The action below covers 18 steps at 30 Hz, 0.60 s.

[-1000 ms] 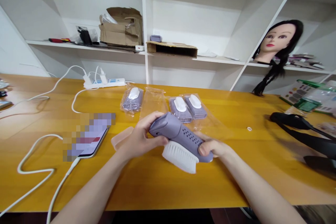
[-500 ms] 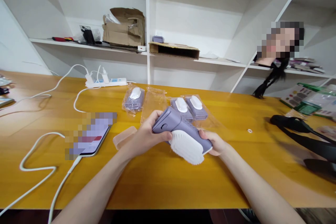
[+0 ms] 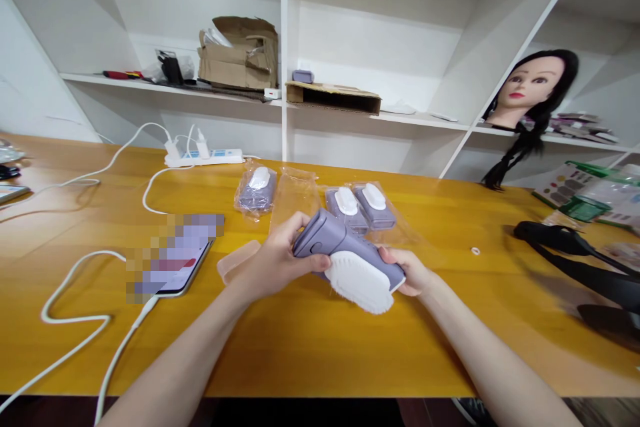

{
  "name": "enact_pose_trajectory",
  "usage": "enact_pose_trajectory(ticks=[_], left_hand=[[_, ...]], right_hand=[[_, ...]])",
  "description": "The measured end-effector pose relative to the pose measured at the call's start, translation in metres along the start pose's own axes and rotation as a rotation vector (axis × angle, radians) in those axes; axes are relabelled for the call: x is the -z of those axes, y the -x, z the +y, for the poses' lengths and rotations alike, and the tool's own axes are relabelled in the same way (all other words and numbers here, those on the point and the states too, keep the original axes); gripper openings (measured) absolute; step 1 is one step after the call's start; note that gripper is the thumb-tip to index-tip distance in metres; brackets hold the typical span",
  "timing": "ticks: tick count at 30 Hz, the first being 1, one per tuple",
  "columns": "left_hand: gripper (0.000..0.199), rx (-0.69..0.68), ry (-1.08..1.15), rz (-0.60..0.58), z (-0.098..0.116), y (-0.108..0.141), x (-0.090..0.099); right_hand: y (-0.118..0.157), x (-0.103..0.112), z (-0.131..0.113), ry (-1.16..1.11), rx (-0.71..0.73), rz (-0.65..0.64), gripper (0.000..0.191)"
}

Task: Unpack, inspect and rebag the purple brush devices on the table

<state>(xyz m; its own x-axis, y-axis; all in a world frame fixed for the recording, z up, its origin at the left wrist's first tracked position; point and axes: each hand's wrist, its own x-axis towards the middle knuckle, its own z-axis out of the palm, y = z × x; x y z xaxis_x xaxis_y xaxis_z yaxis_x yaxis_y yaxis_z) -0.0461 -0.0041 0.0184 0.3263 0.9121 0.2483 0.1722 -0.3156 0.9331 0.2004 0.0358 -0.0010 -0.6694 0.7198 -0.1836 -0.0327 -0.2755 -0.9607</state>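
Above the table I hold a purple, box-shaped cleaning brush [image 3: 367, 250] with both hands, tilted down to the right. A white oval pad of bristles [image 3: 363, 283] sits on the side toward me. My left hand [image 3: 285, 257] is closed round its left end, thumb along the lower edge by the bristles, beside a small oval mark on the end. My right hand [image 3: 407, 271] grips the right end, with the thumb on top and the other fingers mostly hidden behind. Past the brush lie two similar purple pieces with white oval tops, the nearer one [image 3: 346, 207] partly covered.
A plastic-wrapped purple piece [image 3: 257, 188] lies farther left. A charging phone [image 3: 180, 263], white cables and a power strip [image 3: 205, 157] occupy the left. A pale translucent piece [image 3: 237, 261] is by my left forearm. Right are a small white ring [image 3: 475, 251] and a black strapped object [image 3: 575, 260].
The brush has turned very slightly in my hands, and the oval mark on its left end looks paler than before. Both hands keep their grip.
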Motion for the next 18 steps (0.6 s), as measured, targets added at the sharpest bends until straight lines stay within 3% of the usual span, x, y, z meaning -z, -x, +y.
enact_pose_trajectory(ticks=[6, 10, 12, 14, 16, 18], left_hand=[[0.026, -0.025, -0.081, 0.111, 0.0, -0.001, -0.007], [0.027, 0.037, 0.314, 0.261, -0.006, -0.007, -0.017], [0.035, 0.081, 0.614, 0.238, -0.008, -0.008, -0.023], [0.047, 0.126, 0.827, 0.136, -0.01, -0.008, -0.03], [0.056, 0.203, 0.917, 0.053, -0.011, -0.007, -0.037], [0.055, 0.305, 0.933, 0.056, -0.012, -0.007, -0.043]], right_hand=[[0.0, -0.002, 0.003, -0.093, -0.072, -0.111, 0.064], [-0.004, -0.013, 0.007, -0.189, -0.038, -0.186, 0.066], [-0.006, -0.024, 0.008, -0.228, 0.019, -0.151, 0.065], [-0.007, -0.036, 0.01, -0.264, 0.071, -0.081, 0.064], [-0.007, -0.046, 0.013, -0.276, 0.107, 0.01, 0.063], [-0.008, -0.052, 0.016, -0.244, 0.127, 0.105, 0.062]])
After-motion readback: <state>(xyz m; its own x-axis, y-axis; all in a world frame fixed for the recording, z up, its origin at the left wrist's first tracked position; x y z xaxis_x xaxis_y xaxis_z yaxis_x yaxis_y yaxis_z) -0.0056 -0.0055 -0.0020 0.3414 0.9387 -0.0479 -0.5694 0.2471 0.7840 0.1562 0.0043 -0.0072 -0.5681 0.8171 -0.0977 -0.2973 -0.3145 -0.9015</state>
